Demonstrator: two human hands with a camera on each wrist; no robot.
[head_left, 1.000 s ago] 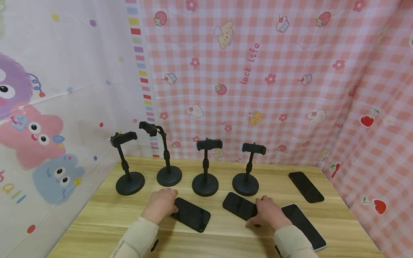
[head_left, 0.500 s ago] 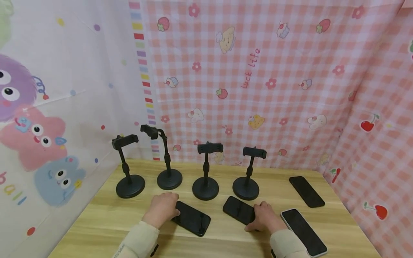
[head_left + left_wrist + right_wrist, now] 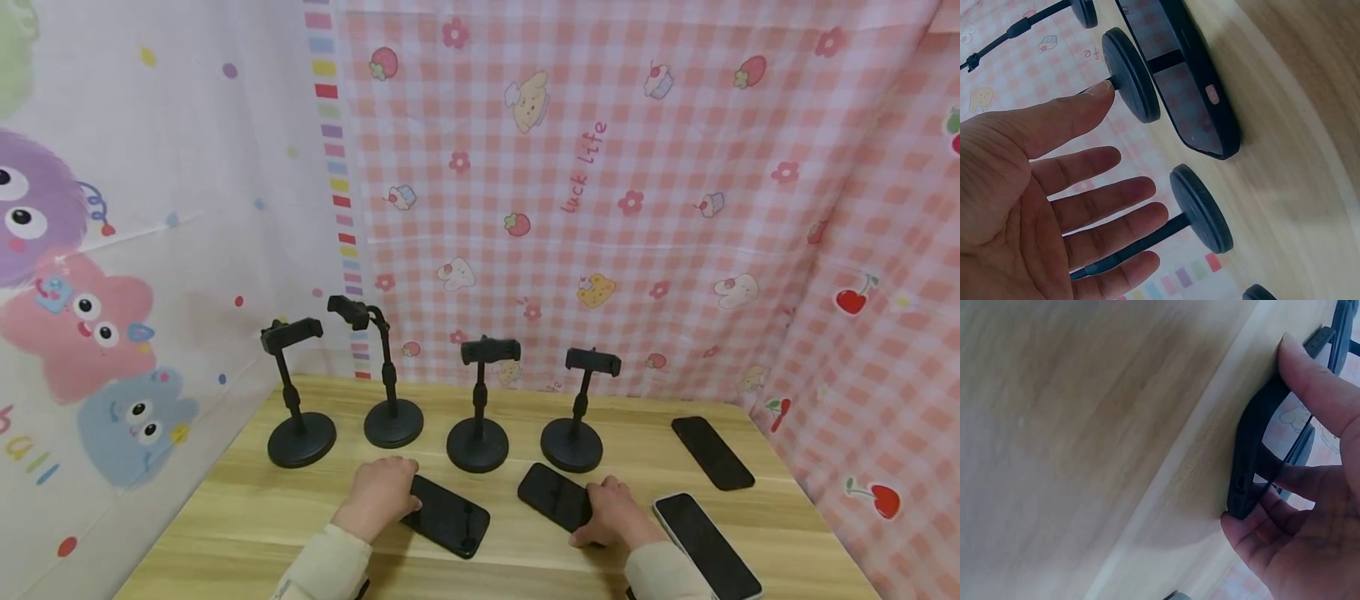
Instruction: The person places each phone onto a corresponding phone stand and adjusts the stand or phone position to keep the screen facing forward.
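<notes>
In the head view, my right hand (image 3: 617, 512) grips the right end of a black smartphone (image 3: 553, 495) lying face up on the table. The right wrist view shows thumb and fingers on opposite edges of this phone (image 3: 1249, 447). Over the left end of another black smartphone (image 3: 448, 517) hovers my left hand (image 3: 380, 496). Its fingers are relaxed and spread in the left wrist view, holding nothing, with that phone (image 3: 1200, 94) lying beyond the thumb. Behind both phones stand several black phone stands, two of them a stand (image 3: 478, 442) and another stand (image 3: 572, 442).
Two more stands, one straight (image 3: 302, 437) and one with a bent neck (image 3: 393, 421), stand at the back left. On the right lie a white-edged phone (image 3: 708, 546) and a black phone (image 3: 712, 452). Printed cloth (image 3: 637, 250) hangs behind the wooden table (image 3: 217, 533).
The whole scene sits a little lower in the head view. My right hand has shifted slightly left along its phone. The left hand has barely moved, and both phones keep their places.
</notes>
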